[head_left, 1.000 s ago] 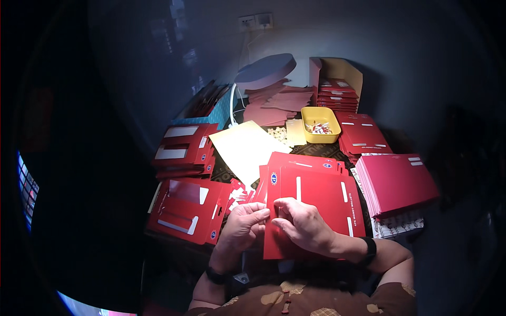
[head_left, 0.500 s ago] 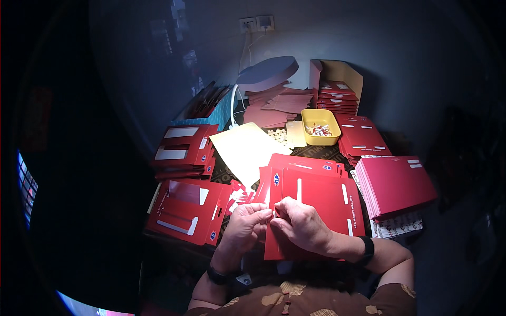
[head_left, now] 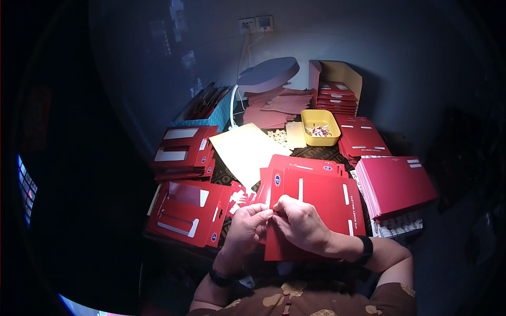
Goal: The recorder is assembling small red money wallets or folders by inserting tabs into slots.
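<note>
In front of me is a red card sleeve point(head_left: 329, 203) with white slots, lying on more red cards. My left hand point(head_left: 244, 229) is closed, its thumb and forefinger pinching the sleeve's left edge. The fingers of my right hand point(head_left: 303, 224) are bent and pressed together over the same edge, right against the left fingertips. Whatever the right fingertips grip is too small and covered to make out. Small red and white paper scraps point(head_left: 240, 199) lie just beyond my left hand.
Stacked red cards point(head_left: 184, 213) stand at left, pinkish-red ones point(head_left: 398, 184) at right. A yellow tub point(head_left: 329, 139) holds small scraps. Behind a pale yellow sheet point(head_left: 247, 147) rises a desk lamp point(head_left: 269, 73). A blue box point(head_left: 224, 110) and a cardboard box point(head_left: 348, 73) hold more cards.
Both hands stay at the sleeve's left edge, with only a slight shift of the right fingers. The sleeve has barely moved.
</note>
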`<state>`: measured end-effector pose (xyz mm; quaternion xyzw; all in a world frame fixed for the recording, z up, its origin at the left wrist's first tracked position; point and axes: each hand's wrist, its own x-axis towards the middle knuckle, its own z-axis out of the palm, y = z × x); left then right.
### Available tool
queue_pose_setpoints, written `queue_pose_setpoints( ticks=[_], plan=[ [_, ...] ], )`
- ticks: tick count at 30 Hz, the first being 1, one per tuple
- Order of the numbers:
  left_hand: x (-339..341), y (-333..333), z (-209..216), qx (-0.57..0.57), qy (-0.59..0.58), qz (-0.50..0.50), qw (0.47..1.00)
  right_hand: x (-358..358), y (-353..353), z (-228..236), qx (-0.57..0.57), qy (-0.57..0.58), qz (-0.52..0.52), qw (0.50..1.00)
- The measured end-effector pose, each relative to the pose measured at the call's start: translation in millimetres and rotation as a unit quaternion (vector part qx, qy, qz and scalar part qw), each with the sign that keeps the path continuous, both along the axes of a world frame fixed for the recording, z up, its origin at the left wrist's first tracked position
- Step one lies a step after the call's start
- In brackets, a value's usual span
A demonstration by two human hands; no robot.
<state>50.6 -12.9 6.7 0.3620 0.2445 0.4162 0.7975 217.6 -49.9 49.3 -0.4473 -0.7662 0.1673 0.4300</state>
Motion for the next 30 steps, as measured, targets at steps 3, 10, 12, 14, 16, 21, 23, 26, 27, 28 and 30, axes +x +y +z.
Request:
queue_pose_setpoints(
  ticks=[3, 10, 12, 14, 16, 21, 23, 26, 27, 28, 30],
  plan=[
    [-1, -1, -2, 0.012, 0.021, 0.024, 0.999, -3, 1, 2, 0.011, 0.023, -0.002, 1.0],
    [-3, -3, -4, 0.036, -0.012, 0.035, 0.999, -4, 3, 1, -0.002, 0.028, -0.007, 1.0],
    [-2, -6, 0, 0.051, 0.0, 0.039, 0.998, -3, 6, 1, -0.048, 0.052, 0.016, 0.997],
    [1, -11, 9, 0.08, 0.061, 0.08, 0.992, -2, 6, 4, -0.092, 0.075, 0.021, 0.993],
    [2, -11, 8, 0.089, 0.074, 0.092, 0.989, -1, 7, 9, -0.135, 0.098, 0.026, 0.986],
    [-4, -3, 2, 0.107, 0.126, 0.133, 0.977, 0, 5, 22, -0.337, 0.155, 0.063, 0.927],
    [-3, 1, 5, 0.08, 0.067, 0.169, 0.98, 4, 12, 13, -0.295, 0.18, 0.088, 0.934],
    [-10, 10, 0, 0.082, 0.071, 0.186, 0.976, 20, 22, 35, -0.181, 0.172, 0.084, 0.965],
    [-17, 12, -2, 0.082, 0.081, 0.199, 0.973, 24, 28, 49, -0.155, 0.182, 0.067, 0.969],
    [-24, 15, -5, 0.105, 0.095, 0.18, 0.973, 30, 34, 64, -0.128, 0.187, 0.03, 0.974],
    [-40, 17, -7, 0.107, 0.109, 0.174, 0.973, 34, 53, 94, -0.102, 0.177, -0.023, 0.979]
  ],
)
